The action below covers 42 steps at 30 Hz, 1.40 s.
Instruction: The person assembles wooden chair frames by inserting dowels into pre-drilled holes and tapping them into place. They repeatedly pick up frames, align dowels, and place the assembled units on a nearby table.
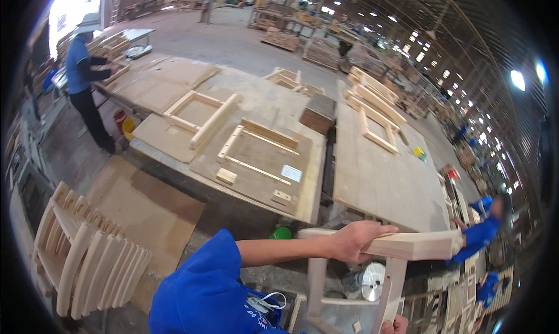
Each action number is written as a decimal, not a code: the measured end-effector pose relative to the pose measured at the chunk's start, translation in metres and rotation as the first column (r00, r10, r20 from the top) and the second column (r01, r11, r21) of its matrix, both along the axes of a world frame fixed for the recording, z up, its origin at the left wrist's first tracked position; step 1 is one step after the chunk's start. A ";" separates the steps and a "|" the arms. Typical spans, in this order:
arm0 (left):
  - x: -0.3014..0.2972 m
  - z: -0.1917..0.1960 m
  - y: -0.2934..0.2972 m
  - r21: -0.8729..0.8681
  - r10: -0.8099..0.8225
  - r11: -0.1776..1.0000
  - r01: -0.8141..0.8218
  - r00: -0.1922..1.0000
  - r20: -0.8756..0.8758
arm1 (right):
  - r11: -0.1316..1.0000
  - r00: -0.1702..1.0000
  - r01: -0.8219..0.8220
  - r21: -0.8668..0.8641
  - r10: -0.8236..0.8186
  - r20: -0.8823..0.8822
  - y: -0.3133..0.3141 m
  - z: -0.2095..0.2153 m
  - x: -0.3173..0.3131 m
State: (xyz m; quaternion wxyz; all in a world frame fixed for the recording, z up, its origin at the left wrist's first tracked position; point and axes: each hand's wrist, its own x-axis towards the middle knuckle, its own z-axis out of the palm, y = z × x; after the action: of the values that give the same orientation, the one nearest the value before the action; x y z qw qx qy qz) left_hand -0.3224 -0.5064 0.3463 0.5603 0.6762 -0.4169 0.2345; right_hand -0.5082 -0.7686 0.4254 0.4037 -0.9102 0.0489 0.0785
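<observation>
A pale wooden frame [416,246] is held up in front of me at the lower right. It has a thick rail across the top, with narrower pieces running down from it. My left hand [356,241] is wrapped over that rail, fingers on its far side. Lower down, my right hand [396,326] grips a downward piece of the same frame; only its fingers show at the picture's lower edge. Behind the frame is a shiny round metal disc [373,281]. A green round lid [282,233] sits below my left forearm's far side, near the table edge.
A worktable [256,95] ahead carries a wooden jig [262,170], a wooden frame [201,115] and a box-like block [318,114]. The right table [384,182] bears more frames [378,127]. Curved slats [96,264] stand stacked at left. One person [84,72] works far left, another [480,235] at right.
</observation>
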 end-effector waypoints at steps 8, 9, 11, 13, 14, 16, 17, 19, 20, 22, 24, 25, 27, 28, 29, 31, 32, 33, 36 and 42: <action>-0.062 -0.051 -0.107 -0.009 -0.009 1.000 0.005 0.879 -0.476 | 0.676 0.941 0.157 0.720 -0.324 0.100 -0.116 -0.056 -0.078; -0.066 -0.059 -0.123 0.018 0.039 0.999 -0.035 0.898 -0.439 | 0.409 0.844 0.207 0.889 -0.534 0.049 -0.159 -0.085 -0.100; -0.066 -0.093 -0.140 0.039 0.028 0.999 -0.009 0.842 -0.538 | 0.317 0.675 0.166 0.934 -0.727 0.127 -0.189 -0.107 -0.148; -0.066 -0.132 -0.151 -0.048 -0.039 0.999 0.002 0.623 -0.781 | 0.277 0.436 0.504 0.818 -0.899 0.036 -0.187 -0.156 -0.194; -0.070 -0.147 -0.160 -0.067 -0.038 0.997 -0.032 0.546 -0.837 | 0.222 0.308 0.659 0.719 -0.951 0.011 -0.185 -0.180 -0.217; -0.076 -0.185 -0.170 -0.068 -0.027 0.992 -0.102 0.363 -0.931 | 0.179 0.207 0.792 0.583 -0.978 0.019 -0.158 -0.241 -0.246; -0.083 -0.203 -0.171 -0.062 -0.026 0.990 -0.127 0.267 -0.963 | 0.154 0.167 0.856 0.493 -0.986 0.018 -0.143 -0.281 -0.259; -0.101 -0.242 -0.167 -0.039 -0.028 0.990 -0.135 0.081 -0.996 | 0.177 0.199 0.912 0.370 -0.980 -0.022 -0.109 -0.331 -0.263; -0.113 -0.262 -0.163 -0.028 -0.031 0.987 -0.155 -0.018 -0.999 | 0.218 0.255 0.916 0.336 -0.964 -0.070 -0.084 -0.341 -0.253; -0.139 -0.291 -0.156 0.000 -0.029 0.986 -0.166 -0.173 -0.985 | 0.380 0.408 0.904 0.197 -0.904 -0.127 -0.056 -0.352 -0.235; -0.163 -0.343 -0.143 0.036 -0.026 0.984 -0.175 -0.337 -0.941 | 0.197 0.335 0.888 0.415 -0.896 -0.291 -0.040 -0.352 -0.225; -0.176 -0.354 -0.142 0.052 -0.028 0.982 -0.180 -0.415 -0.909 | 0.091 0.309 0.858 0.506 -0.878 -0.366 -0.037 -0.347 -0.219; -0.204 -0.368 -0.137 0.171 0.073 0.969 -0.178 -0.456 -0.887 | 0.266 0.321 0.940 0.214 -0.902 -0.289 -0.036 -0.319 -0.209; -0.218 -0.373 -0.135 0.231 0.124 0.957 -0.174 -0.476 -0.871 | 0.338 0.339 0.940 0.053 -0.905 -0.257 -0.032 -0.308 -0.209; -0.229 -0.379 -0.135 0.306 0.180 0.935 -0.180 -0.502 -0.846 | 0.358 0.352 0.934 0.005 -0.916 -0.192 -0.028 -0.324 -0.216; -0.240 -0.407 -0.130 0.330 0.239 0.941 -0.068 -0.558 -0.795 | 0.388 0.385 0.916 -0.100 -0.922 -0.048 -0.027 -0.367 -0.234; -0.243 -0.404 -0.133 0.319 0.248 0.947 -0.033 -0.555 -0.794 | 0.357 0.356 0.932 -0.056 -0.934 -0.030 -0.027 -0.377 -0.238; -0.247 -0.390 -0.138 0.308 0.258 0.952 0.001 -0.549 -0.795 | 0.357 0.355 0.928 -0.106 -0.934 -0.034 -0.030 -0.392 -0.244; -0.250 -0.400 -0.149 0.300 0.323 0.944 0.137 -0.560 -0.763 | 0.336 0.333 0.910 -0.241 -0.941 -0.054 -0.031 -0.435 -0.263; -0.269 -0.427 -0.166 0.152 0.276 0.956 0.250 -0.601 -0.750 | 0.199 0.187 0.883 -0.424 -0.980 -0.071 -0.050 -0.450 -0.270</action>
State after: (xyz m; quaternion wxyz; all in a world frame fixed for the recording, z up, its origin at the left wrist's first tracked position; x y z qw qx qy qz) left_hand -0.5914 -0.6723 -0.0807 0.5060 0.5838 0.3015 -0.5588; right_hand -0.7786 -0.8186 -0.0245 0.2128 -0.7042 0.6758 -0.0459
